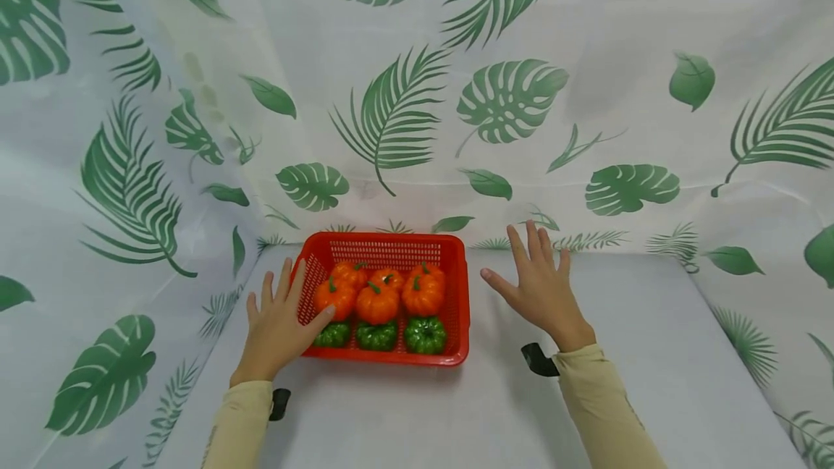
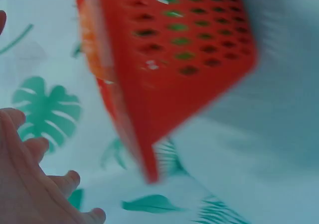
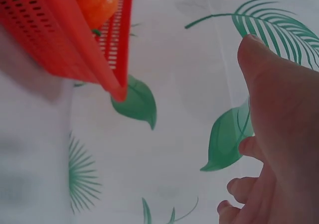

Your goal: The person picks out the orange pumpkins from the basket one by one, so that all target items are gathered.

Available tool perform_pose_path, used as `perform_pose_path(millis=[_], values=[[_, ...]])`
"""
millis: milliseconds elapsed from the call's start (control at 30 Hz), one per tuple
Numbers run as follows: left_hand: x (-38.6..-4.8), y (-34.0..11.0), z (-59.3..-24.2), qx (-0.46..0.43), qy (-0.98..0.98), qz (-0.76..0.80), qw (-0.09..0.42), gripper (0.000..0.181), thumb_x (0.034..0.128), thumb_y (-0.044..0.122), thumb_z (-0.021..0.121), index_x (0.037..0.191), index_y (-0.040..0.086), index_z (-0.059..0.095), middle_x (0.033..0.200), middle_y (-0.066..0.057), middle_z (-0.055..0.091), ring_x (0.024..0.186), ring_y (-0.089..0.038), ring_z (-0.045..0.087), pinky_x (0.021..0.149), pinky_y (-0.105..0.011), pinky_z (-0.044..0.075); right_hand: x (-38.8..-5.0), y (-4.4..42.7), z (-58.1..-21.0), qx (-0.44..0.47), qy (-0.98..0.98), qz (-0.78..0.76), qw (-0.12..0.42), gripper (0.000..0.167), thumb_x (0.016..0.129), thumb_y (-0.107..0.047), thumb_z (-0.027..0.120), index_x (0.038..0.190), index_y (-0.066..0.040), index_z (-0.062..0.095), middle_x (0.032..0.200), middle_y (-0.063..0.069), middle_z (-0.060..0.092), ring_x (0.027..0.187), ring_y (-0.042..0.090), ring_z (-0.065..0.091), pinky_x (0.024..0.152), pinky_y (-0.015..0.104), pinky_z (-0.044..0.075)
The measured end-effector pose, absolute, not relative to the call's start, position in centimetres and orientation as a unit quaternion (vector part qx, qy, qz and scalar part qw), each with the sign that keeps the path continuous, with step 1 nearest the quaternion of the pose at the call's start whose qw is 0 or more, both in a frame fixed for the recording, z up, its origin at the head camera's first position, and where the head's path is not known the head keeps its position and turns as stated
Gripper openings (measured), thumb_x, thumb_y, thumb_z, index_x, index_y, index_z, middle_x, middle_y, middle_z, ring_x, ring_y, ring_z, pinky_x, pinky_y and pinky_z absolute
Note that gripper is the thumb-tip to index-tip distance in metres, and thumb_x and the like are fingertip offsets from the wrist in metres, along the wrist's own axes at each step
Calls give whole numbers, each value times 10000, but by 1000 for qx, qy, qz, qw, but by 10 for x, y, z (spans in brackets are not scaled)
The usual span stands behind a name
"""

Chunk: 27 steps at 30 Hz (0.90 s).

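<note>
A red basket (image 1: 384, 359) stands on the white table, holding several orange pumpkin-shaped pieces (image 1: 378, 303) behind a front row of green ones (image 1: 426, 336). The left hand (image 1: 276, 324), fingers spread, hovers over the basket's left edge; in the left wrist view this hand (image 2: 37, 184) shows apart from the basket (image 2: 164, 74). To the right of the basket, the right hand (image 1: 541, 288) is raised with spread fingers and holds nothing. The right wrist view shows that hand (image 3: 284, 124) away from the basket's corner (image 3: 117, 92).
White cloth walls (image 1: 612, 114) with green leaf prints rise behind and on both sides of the white table (image 1: 417, 418). A black strap end (image 1: 539, 360) sticks out at the right wrist, another (image 1: 279, 404) at the left wrist.
</note>
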State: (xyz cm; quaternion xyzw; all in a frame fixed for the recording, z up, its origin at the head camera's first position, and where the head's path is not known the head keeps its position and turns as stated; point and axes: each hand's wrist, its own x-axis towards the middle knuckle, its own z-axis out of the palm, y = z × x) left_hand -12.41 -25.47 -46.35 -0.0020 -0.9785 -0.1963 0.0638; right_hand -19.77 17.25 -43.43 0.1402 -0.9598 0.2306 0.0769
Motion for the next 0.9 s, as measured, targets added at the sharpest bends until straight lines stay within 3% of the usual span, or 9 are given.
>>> perform_pose_path(millis=[267, 533, 900], values=[[-116, -273, -489, 21, -977, -213, 23, 1096, 969, 656, 658, 1732, 85, 118, 1777, -216, 61, 1545, -592, 125, 1163, -825, 45, -195, 165, -437, 158, -944, 282, 56, 950, 1022, -522, 645, 1695, 5, 230, 1752, 284, 94, 1604, 503, 60, 1218, 753, -13], [-116, -278, -506, 25, -977, -212, -6, 1170, 952, 666, 683, 1713, 6, 88, 1771, -241, 43, 1501, -583, 293, 1185, -774, 198, -195, 152, -441, 163, -925, 342, 25, 980, 1003, -501, 682, 1708, -19, 200, 1772, 226, 84, 1620, 447, 72, 1243, 716, 36], [-114, -281, -514, 27, -977, -211, -12, 1220, 951, 726, 640, 1687, -62, 69, 1771, -239, 36, 1501, -569, 326, 1178, -718, 300, -196, 124, -448, 182, -887, 424, -32, 1023, 983, -495, 725, 1726, -70, 165, 1790, 145, 68, 1621, 428, 123, 1195, 731, 224]])
